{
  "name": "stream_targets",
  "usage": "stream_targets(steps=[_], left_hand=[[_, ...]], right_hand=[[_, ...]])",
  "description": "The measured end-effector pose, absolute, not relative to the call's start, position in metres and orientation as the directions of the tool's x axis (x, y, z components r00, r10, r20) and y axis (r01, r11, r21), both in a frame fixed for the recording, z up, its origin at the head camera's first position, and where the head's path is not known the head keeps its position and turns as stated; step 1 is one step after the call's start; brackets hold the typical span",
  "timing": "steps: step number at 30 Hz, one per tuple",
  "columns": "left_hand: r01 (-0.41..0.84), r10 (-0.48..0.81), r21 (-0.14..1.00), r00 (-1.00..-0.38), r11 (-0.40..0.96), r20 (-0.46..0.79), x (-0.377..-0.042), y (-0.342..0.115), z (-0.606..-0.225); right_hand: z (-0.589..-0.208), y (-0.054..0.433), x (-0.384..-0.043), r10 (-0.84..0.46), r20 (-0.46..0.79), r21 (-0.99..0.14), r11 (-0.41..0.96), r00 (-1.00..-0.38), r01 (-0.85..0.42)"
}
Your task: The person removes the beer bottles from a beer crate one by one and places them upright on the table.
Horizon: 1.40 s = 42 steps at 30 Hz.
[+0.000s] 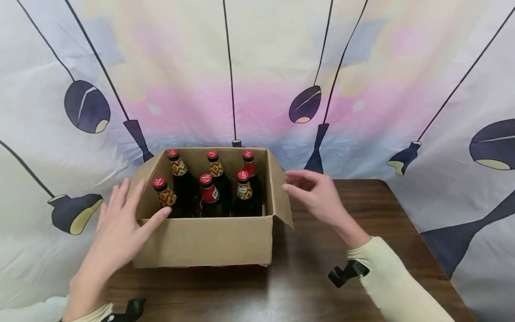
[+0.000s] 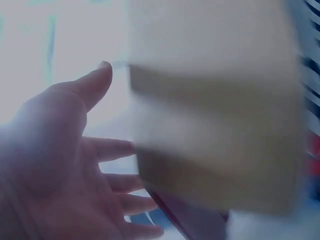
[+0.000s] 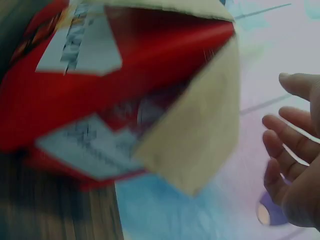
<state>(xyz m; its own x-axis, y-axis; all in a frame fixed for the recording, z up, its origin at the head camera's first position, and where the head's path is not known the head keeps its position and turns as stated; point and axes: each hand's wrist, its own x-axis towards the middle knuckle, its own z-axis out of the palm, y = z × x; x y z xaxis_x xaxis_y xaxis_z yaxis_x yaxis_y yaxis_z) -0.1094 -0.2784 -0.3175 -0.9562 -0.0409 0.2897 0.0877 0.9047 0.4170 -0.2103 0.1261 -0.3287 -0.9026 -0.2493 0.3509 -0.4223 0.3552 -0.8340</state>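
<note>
An opened cardboard box point(image 1: 203, 241) holds several dark glass bottles point(image 1: 210, 192) with red caps and patterned or red neck labels. My left hand point(image 1: 118, 228) is spread at the box's left side, its thumb reaching over the near left corner. In the left wrist view, the fingertips come right up to the edge of a blurred cardboard flap point(image 2: 215, 115). At the other side, my right hand point(image 1: 318, 194) is beside the right flap point(image 1: 279, 192), its fingers loosely bent with nothing in them. The right wrist view shows a gap between that hand and the flap.
The box stands on a dark wood-grain table point(image 1: 318, 273), near its back edge. Behind hangs a pastel cloth point(image 1: 257, 67) printed with dark hanging lamps. The box's outside point(image 3: 165, 55) is red with white printed panels, seen from the right wrist.
</note>
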Motion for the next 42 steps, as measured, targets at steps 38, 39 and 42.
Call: stream_targets(steps=[38,39,42], left_hand=[[-0.029,-0.313,0.768,-0.922,0.639,0.226,-0.093,-0.284,-0.359],[-0.030,-0.316,0.767,-0.921,0.641,0.228,-0.093,-0.284,-0.360],[-0.029,-0.319,0.766,-0.919,0.643,0.232,-0.092,-0.285,-0.361]], right_hand=[[-0.329,0.033,-0.236,-0.264,0.166,-0.856,0.439,-0.950,-0.272],[-0.329,0.033,-0.235,-0.260,0.182,-0.861,0.424,-0.948,-0.281],[-0.330,0.034,-0.232,-0.262,0.229,-0.871,0.374,-0.937,-0.318]])
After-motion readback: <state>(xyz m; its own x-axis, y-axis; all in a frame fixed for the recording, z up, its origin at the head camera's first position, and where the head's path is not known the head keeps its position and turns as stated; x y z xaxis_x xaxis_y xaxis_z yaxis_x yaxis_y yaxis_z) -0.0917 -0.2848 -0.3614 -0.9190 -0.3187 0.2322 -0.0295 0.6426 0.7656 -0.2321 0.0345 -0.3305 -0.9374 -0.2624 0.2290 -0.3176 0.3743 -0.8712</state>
